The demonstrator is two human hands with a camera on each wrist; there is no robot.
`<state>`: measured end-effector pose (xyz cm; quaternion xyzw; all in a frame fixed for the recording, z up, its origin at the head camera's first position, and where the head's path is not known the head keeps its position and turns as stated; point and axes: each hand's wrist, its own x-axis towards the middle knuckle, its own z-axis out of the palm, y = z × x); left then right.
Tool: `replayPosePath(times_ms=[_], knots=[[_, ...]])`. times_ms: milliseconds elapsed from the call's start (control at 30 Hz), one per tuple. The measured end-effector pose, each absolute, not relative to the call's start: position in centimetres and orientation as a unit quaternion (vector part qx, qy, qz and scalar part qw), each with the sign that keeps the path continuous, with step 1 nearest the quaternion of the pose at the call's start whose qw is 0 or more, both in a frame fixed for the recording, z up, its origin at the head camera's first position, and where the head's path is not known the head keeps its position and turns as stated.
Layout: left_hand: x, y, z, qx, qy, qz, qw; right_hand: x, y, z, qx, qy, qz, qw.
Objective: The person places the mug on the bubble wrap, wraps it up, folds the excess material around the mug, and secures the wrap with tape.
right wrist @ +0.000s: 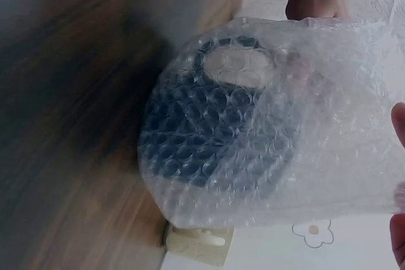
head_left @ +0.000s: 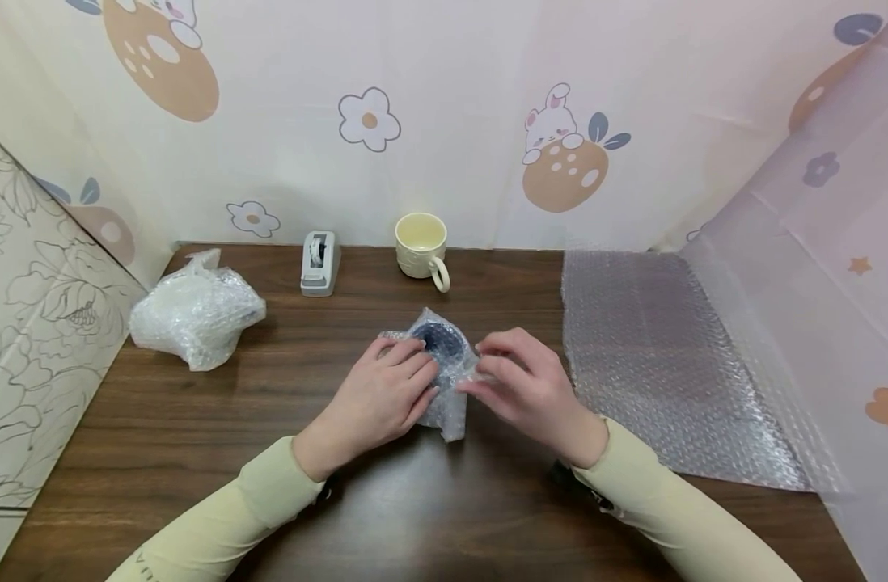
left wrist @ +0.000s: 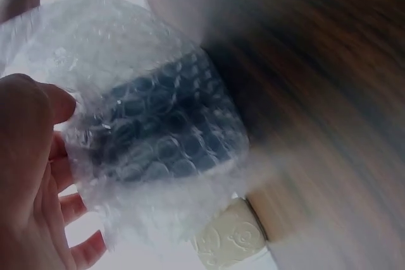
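Observation:
A dark blue cup (head_left: 440, 341) wrapped in bubble wrap (head_left: 451, 408) stands at the middle of the brown table (head_left: 196, 420). My left hand (head_left: 393, 388) grips its left side, fingers curled against the wrap. My right hand (head_left: 520, 380) pinches the loose edge of the wrap on the right side. In the left wrist view the wrapped cup (left wrist: 164, 131) fills the middle, with my left hand's fingers (left wrist: 31, 181) on the wrap at the left. The right wrist view shows the same wrapped cup (right wrist: 215, 131) from the other side, and my right hand's fingertips (right wrist: 398, 124) at the frame's right edge.
A cream mug (head_left: 421, 242) and a grey tape dispenser (head_left: 319, 263) stand at the back of the table. A bubble-wrapped bundle (head_left: 195, 312) lies at the left. A sheet of bubble wrap (head_left: 655, 356) covers the table's right side. Patterned walls close in three sides.

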<state>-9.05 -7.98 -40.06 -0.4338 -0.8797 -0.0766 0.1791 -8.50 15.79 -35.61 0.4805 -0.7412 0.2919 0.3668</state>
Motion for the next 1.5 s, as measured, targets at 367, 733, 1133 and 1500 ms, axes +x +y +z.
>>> replayPosePath(times_ms=[367,733,1133,1500], knots=[[-9.6,-7.8,-39.9,-0.432,-0.883,-0.111,0.147,-9.3,16.0,-37.1,0.448,-0.758,0.319,0.351],[-9.4,-6.9,-40.9,-0.4,-0.888,-0.065,0.217,-10.3,14.4,-37.9,0.382,-0.798,0.298,0.359],[-9.4,-10.0,-41.8,-0.464,-0.84,-0.238,0.151,-11.3,12.8,-39.3,0.417,-0.813,0.242,0.328],[-9.5,-10.8,-40.4,-0.538,-0.765,-0.234,0.264,-11.4,12.6,-39.8,0.393,-0.827,0.25,0.315]])
